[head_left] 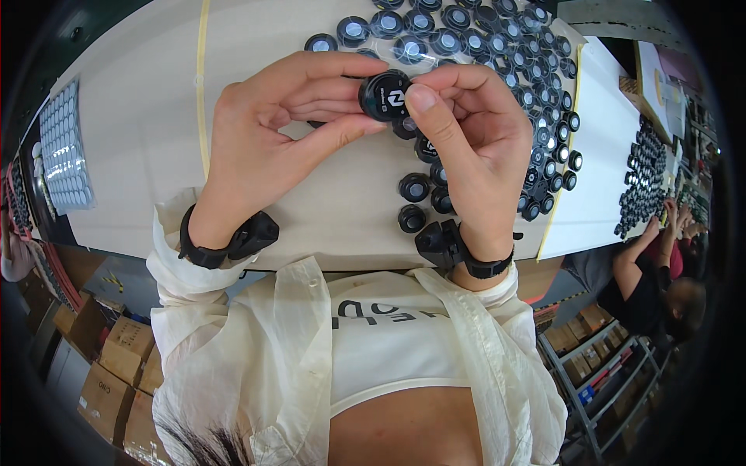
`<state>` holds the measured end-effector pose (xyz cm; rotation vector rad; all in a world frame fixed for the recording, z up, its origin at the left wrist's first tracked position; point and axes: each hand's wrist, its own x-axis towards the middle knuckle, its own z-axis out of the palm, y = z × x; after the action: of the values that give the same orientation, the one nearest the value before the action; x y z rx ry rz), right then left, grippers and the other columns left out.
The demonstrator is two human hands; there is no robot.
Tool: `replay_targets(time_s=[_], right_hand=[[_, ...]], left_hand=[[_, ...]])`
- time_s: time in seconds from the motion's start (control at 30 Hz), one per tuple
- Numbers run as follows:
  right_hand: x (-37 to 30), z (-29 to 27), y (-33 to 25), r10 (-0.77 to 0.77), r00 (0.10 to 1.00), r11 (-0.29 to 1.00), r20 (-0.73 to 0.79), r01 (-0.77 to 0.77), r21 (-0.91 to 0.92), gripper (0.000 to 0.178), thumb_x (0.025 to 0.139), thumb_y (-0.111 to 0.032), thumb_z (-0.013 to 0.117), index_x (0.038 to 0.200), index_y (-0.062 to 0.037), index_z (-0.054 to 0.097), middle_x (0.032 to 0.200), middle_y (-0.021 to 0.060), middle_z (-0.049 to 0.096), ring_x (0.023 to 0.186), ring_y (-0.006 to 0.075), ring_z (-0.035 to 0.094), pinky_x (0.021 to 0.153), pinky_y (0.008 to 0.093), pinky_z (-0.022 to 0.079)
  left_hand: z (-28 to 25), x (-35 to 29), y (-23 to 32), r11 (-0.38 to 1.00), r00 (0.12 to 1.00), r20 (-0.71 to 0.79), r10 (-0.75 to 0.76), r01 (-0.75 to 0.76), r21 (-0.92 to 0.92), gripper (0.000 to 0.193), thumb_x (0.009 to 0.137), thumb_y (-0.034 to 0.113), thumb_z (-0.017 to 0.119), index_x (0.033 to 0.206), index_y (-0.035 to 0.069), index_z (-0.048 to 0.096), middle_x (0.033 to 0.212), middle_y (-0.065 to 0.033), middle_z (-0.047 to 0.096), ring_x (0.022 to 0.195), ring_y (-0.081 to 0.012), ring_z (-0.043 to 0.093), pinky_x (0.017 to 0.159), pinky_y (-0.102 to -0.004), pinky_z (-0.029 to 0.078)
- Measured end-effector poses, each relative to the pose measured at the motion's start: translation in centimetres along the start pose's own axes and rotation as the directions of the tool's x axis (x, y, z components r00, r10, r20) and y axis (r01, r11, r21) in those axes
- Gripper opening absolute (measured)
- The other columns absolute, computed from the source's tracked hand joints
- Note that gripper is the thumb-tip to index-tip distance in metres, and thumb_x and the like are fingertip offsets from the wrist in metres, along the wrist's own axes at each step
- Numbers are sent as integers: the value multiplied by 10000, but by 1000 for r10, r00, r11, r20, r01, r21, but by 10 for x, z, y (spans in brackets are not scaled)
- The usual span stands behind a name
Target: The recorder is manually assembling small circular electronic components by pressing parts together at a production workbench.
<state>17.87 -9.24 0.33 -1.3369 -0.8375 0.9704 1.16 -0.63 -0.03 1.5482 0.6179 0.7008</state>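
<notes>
My left hand (268, 128) grips the rim of a black round cap (374, 95) between its thumb and fingers. From the other side, my right hand (480, 140) pinches the same piece, its thumb on the printed face and its fingers behind. White print shows on that face, which is tilted toward me. What the cap belongs to is not plain. Just below and behind my right hand lie several similar black round pieces (413, 186) with pale centres. Many more of these black pieces (447, 40) cover the table beyond.
The pale table (140, 116) has yellow tape lines (200, 93). A sheet of round white stickers or pads (66, 144) lies at the left edge. At the right, another person (649, 264) works by a second group of black pieces (643, 171). Cardboard boxes (116, 357) stand lower left.
</notes>
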Motion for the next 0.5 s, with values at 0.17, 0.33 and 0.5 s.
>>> replay_targets(time_s=[0.17,0.33,0.5], right_hand=[[0,2,2,-24,1000,999,-1,24,-39,142,871,-67,728,958,18,655,769,-26,632,581,-9,383,525,164,284],[0,3,3,-41,999,996,-15,40,-76,143,862,-71,732,951,15,661,765,-20,633,575,-2,376,521,170,283],[0,3,5,-51,998,994,-36,47,-99,139,849,-69,740,937,12,670,756,-21,632,573,7,369,522,175,292]], left_hand=[[0,0,-2,999,1000,-12,-2,3,39,438,784,-139,711,1201,-105,583,1122,-203,685,971,-225,703,849,-317,601],[1,-1,1,997,999,-23,-27,29,69,424,792,-134,707,1198,-108,587,1126,-200,685,967,-225,704,853,-318,601],[3,0,1,996,999,-24,-29,31,79,425,794,-135,704,1203,-105,595,1112,-193,692,966,-224,704,853,-318,602]])
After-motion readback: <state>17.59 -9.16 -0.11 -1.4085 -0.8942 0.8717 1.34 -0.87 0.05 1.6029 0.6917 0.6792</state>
